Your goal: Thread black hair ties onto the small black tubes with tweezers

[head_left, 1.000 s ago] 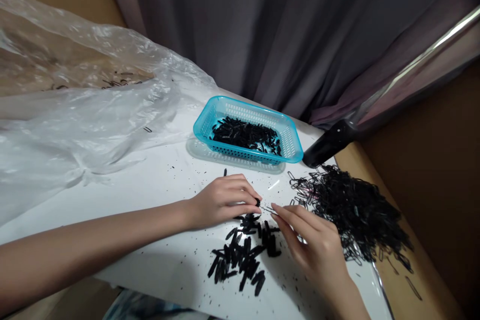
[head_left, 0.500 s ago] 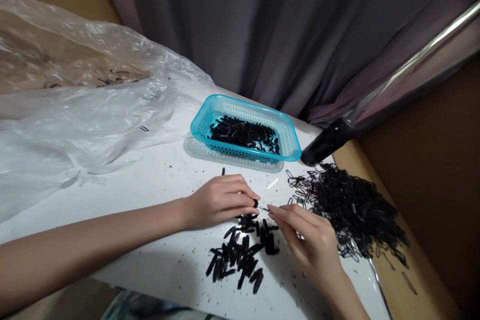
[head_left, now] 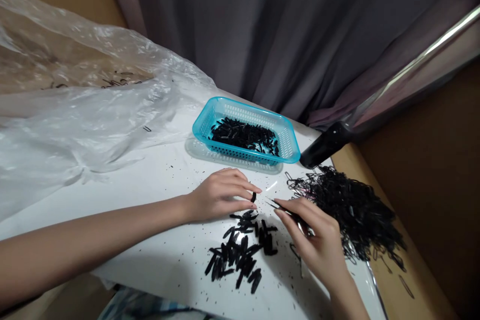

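My left hand [head_left: 219, 195] rests on the white table [head_left: 157, 185] and pinches a small black sleeve piece [head_left: 254, 197] between thumb and fingertips. My right hand [head_left: 313, 240] holds a thin black wire clip [head_left: 279, 205], its tip a short gap to the right of the sleeve piece. Just below both hands lies a loose pile of black sleeve pieces [head_left: 240, 252]. A tangled heap of black wire clips [head_left: 345, 210] lies to the right of my right hand.
A turquoise plastic basket [head_left: 288, 142] holding more black pieces stands behind the hands. A big crumpled clear plastic bag [head_left: 75, 100] covers the left side. A black-ended metal bar [head_left: 326, 145] and a grey curtain [head_left: 262, 25] lie behind. The table edge runs close on the right.
The sleeve piece and the clip touched tip to tip before; now my right hand has drawn the clip back to the right, and my left fingers have lifted slightly with the piece.
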### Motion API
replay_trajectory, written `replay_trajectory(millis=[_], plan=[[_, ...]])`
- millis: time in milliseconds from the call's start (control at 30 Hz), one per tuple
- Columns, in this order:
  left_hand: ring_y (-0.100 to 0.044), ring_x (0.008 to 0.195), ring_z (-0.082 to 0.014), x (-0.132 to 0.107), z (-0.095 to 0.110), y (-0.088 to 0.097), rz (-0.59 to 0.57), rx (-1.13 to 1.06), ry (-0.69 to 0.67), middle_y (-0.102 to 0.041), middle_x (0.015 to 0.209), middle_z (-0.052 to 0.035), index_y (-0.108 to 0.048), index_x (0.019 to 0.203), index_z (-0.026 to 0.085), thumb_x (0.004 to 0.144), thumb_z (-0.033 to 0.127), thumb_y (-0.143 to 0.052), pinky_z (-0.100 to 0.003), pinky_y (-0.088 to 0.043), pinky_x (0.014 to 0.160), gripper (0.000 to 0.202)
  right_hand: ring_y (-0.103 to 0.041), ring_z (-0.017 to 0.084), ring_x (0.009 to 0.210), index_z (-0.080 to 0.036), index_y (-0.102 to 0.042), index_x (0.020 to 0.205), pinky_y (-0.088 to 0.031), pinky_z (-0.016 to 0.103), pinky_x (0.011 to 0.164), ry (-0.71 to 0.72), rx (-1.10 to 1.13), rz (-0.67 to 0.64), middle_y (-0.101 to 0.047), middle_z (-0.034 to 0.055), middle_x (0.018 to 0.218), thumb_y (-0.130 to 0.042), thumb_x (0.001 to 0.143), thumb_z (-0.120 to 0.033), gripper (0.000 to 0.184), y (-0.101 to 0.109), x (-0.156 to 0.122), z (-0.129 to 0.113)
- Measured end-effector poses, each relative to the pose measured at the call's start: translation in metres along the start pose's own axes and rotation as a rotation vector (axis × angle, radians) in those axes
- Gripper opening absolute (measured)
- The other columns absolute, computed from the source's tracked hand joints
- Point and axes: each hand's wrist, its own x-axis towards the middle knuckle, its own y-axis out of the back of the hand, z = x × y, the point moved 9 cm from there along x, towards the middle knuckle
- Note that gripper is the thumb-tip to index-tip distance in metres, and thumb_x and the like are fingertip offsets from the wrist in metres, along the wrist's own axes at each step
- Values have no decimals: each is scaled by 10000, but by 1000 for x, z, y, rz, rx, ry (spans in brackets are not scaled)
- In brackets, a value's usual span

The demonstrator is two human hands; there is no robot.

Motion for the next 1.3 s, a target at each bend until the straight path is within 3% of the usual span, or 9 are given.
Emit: replay_trajectory(millis=[67, 167, 333, 467, 667, 967, 1133, 1200, 1300], plan=[[-698, 824, -196, -1, -4, 0, -4, 131, 26, -818, 975, -53, -728, 833, 195, 877, 218, -747, -370, -491, 830, 53, -703, 175, 739, -200, -699, 1097, -549, 277, 663, -7, -75, -98, -719, 51, 876, -560, 994, -222, 174, -10, 0, 5], [-686, 912, -218, -4, -28, 3, -21, 300, 226, -809, 974, -31, -696, 764, 202, 894, 250, -692, -433, -394, 954, 139, -697, 163, 677, -206, -700, 1071, -519, 255, 617, -16, -210, -219, -714, 39, 867, -533, 1006, -251, 185, -26, -2, 12], [-617, 1015, -280, -14, -64, 4, -109, 378, 525, -742, 1066, -65, -535, 596, 172, 856, 239, -631, -543, -301, 1013, 285, -630, 125, 531, -218, -716, 1051, -470, 240, 542, 4, -303, -258, -729, 24, 889, -523, 1007, -264, 203, -40, -3, 14], [-608, 1018, -261, -12, -57, -2, -164, 328, 494, -691, 1037, -61, -534, 673, 180, 845, 220, -617, -519, -286, 1021, 195, -661, 133, 574, -235, -725, 1069, -471, 234, 561, -38, -292, -237, -733, 24, 917, -533, 1005, -269, 205, -43, -3, 18], [-549, 1188, -312, -17, -29, -31, -406, 173, 344, -647, 1164, -85, -561, 790, 203, 768, 269, -717, -524, -202, 1105, 171, -661, 142, 583, -224, -725, 1115, -492, 240, 574, -53, -278, -194, -721, 37, 904, -530, 1009, -304, 236, -38, -3, 25], [-607, 1080, -239, -22, -30, -36, -403, 107, 342, -680, 1055, -52, -598, 819, 200, 827, 151, -634, -481, -195, 1117, 62, -695, 173, 677, -221, -728, 1127, -506, 249, 591, -71, -223, -170, -706, 48, 890, -533, 1007, -301, 243, -34, -2, 26], [-623, 933, -211, -22, -43, -32, -312, -154, 574, -694, 903, -39, -624, 912, 195, 948, 258, -586, -462, -352, 1027, 82, -704, 180, 723, -201, -722, 1123, -534, 257, 639, -75, -156, -106, -704, 58, 894, -554, 995, -269, 223, -23, 0, 26], [-628, 849, -199, -26, -50, -35, -245, -391, 726, -699, 871, -49, -608, 927, 185, 960, 332, -583, -389, -471, 872, 152, -708, 188, 773, -197, -721, 1125, -541, 253, 638, -77, -123, -65, -711, 71, 925, -556, 992, -254, 220, -18, 0, 25], [-634, 735, -168, -29, -54, -42, -182, -605, 817, -707, 830, -53, -555, 938, 179, 968, 431, -555, -291, -502, 668, 253, -703, 193, 808, -191, -721, 1140, -534, 246, 595, -83, -71, 8, -716, 90, 966, -569, 986, -249, 224, -12, -1, 21]])
